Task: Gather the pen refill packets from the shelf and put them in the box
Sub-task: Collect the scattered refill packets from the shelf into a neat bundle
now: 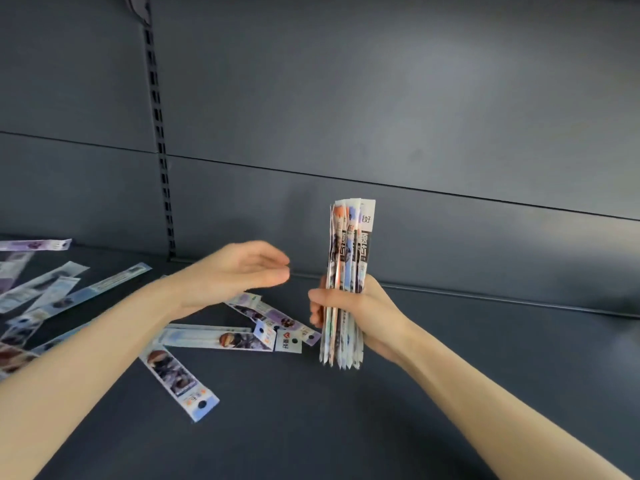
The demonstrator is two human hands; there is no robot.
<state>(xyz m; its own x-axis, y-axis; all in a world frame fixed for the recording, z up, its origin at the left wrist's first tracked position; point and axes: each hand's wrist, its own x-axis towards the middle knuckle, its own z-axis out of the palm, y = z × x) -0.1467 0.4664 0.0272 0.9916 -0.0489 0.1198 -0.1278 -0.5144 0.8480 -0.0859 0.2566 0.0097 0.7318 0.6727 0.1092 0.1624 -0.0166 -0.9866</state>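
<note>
My right hand (360, 313) grips an upright bundle of several pen refill packets (351, 244), its lower end just above the dark shelf (346, 427). My left hand (239, 271) hovers a little to the left of the bundle, palm facing right, fingers straight and holding nothing. Beneath it lie loose packets: one long packet flat (214, 339), one angled toward me (178, 382) and a purple one (277, 317). Several more packets (52, 289) are scattered at the far left of the shelf. No box is in view.
The shelf's grey back panel (381, 116) rises behind the hands, with a slotted upright rail (161, 150) at left. A raised lip (485, 299) runs along the back of the shelf at right.
</note>
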